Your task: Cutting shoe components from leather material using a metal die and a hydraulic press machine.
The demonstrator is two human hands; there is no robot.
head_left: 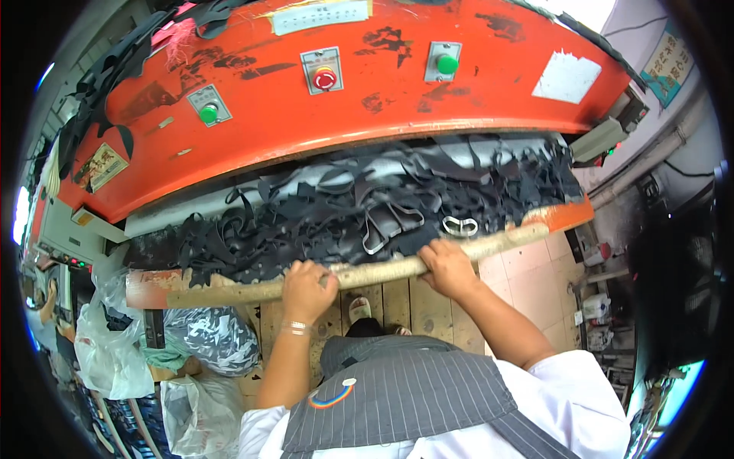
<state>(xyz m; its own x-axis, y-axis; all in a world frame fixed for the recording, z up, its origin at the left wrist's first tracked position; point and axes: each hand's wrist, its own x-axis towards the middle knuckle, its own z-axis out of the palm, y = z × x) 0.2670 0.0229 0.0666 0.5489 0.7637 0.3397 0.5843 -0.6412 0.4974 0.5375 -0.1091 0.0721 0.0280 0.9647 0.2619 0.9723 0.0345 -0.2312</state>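
Observation:
A long pale padded rail point(382, 271) runs along the front edge of an orange press. My left hand point(309, 291) is closed over the rail left of its middle, fingers on top. Further right, my right hand point(448, 268) also curls over the rail, its fingertips toward the bed. Just beyond the hands lies a tangled layer of black cut material scraps point(283, 233). Among the scraps sit a larger metal outline shape like a cutting die point(391, 228) and a small pale cutting die point(459, 226), the latter close to my right hand.
The press body point(252, 99) carries a red button point(324, 78) between two green buttons point(446, 63). Plastic bags point(111, 344) stand at lower left, one with dark patterned contents point(222, 336). Wooden boards point(397, 306) lie underfoot, with pale floor tiles point(527, 287) to the right.

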